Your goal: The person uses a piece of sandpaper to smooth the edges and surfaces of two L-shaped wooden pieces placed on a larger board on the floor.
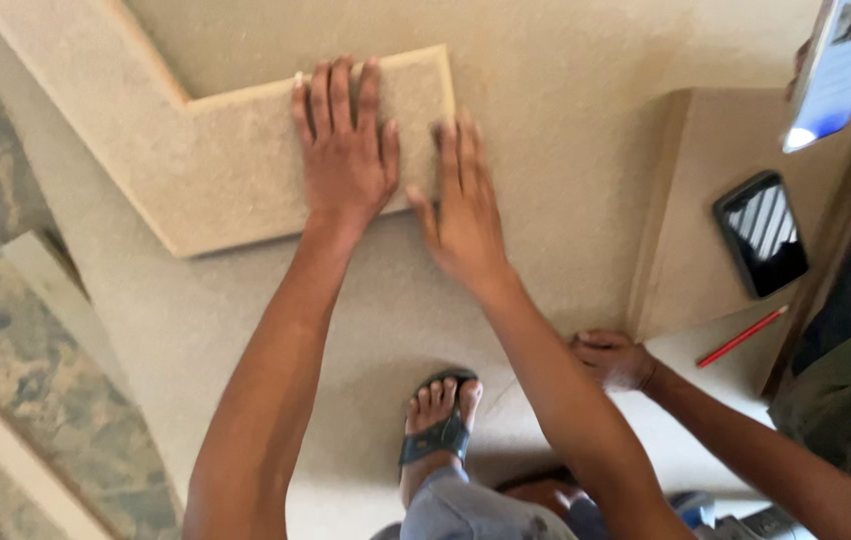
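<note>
Head view, looking straight down: an L-shaped fibreboard piece (225,170) lies flat on a large fibreboard sheet (545,120) spread over the floor, its angle pointing toward the sheet's near-left edge and one arm ending near the sheet's middle. The left hand (345,150) rests palm-down on that arm, fingers spread and straight, gripping nothing. The right hand (465,205) lies flat just beside it, fingers together, fingertips at the arm's end corner and the palm on the sheet; it too is open.

A sandalled foot (440,415) stands on the sheet near its near edge. Further right, another person's hand (610,360) presses on the sheet. Beyond it a smaller board (690,230) sits raised at the sheet's right edge, carrying a dark phone (760,232), with a red pencil (742,336) just off its near corner. A second phone (840,70), white-edged with a lit screen, is held up at the far right corner. No packages, labels or signs are in view.

Risks, as a judgement: the cut piece lies loose, so uneven pressure could slide it out of line; the phone could be knocked off the raised board.
</note>
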